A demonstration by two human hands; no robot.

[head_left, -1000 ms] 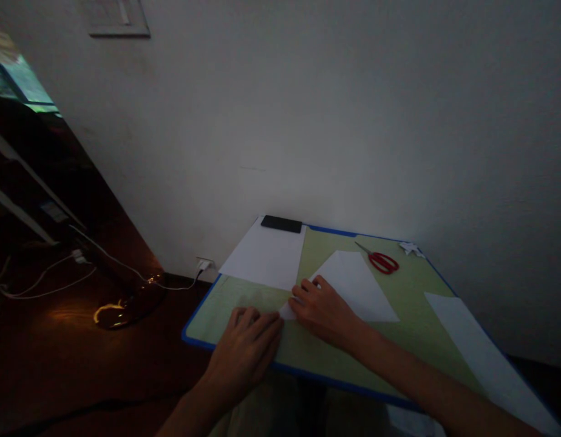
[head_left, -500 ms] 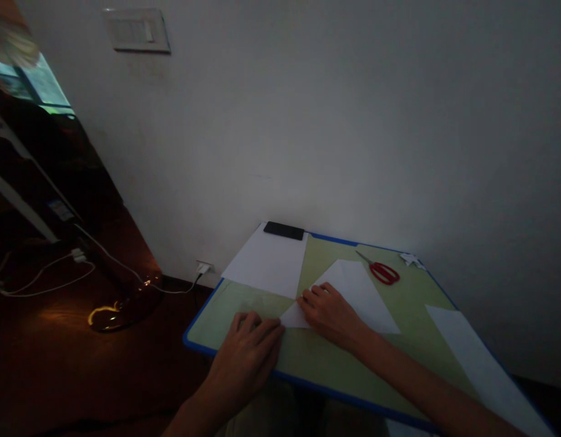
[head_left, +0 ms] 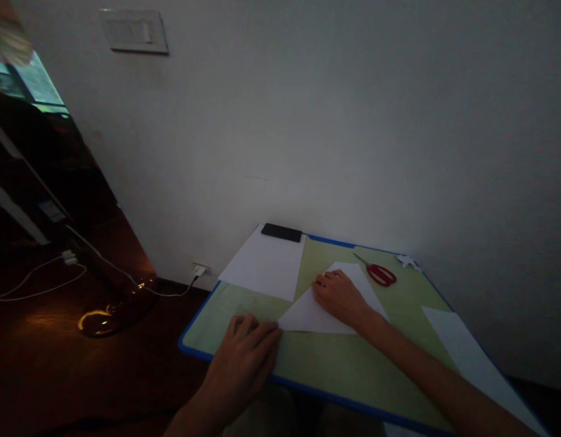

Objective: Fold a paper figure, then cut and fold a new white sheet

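Observation:
A white sheet of paper [head_left: 308, 317], folded to a slanted shape with a pointed left corner, lies flat on the pale green tabletop [head_left: 326, 358]. At that left corner, my left hand [head_left: 246, 352] has its fingers drawn together and presses the tip down. My right hand [head_left: 339, 296] rests on the slanted upper-left edge of the paper, its fingers curled and closed against it; the fingertips are partly hidden. Red-handled scissors [head_left: 380, 275] lie just beyond the paper, to the right.
Another white sheet [head_left: 265, 264] lies at the back left, with a black phone-like slab [head_left: 281, 232] on its far edge. Paper scraps [head_left: 408, 262] sit at the back right corner. A long paper piece [head_left: 467, 346] lies along the right edge. The wall [head_left: 285, 121] stands behind the table.
My right hand has slid up and to the right along the paper's slanted edge, uncovering more of its left part. My left hand stays at the corner. The view has shifted slightly.

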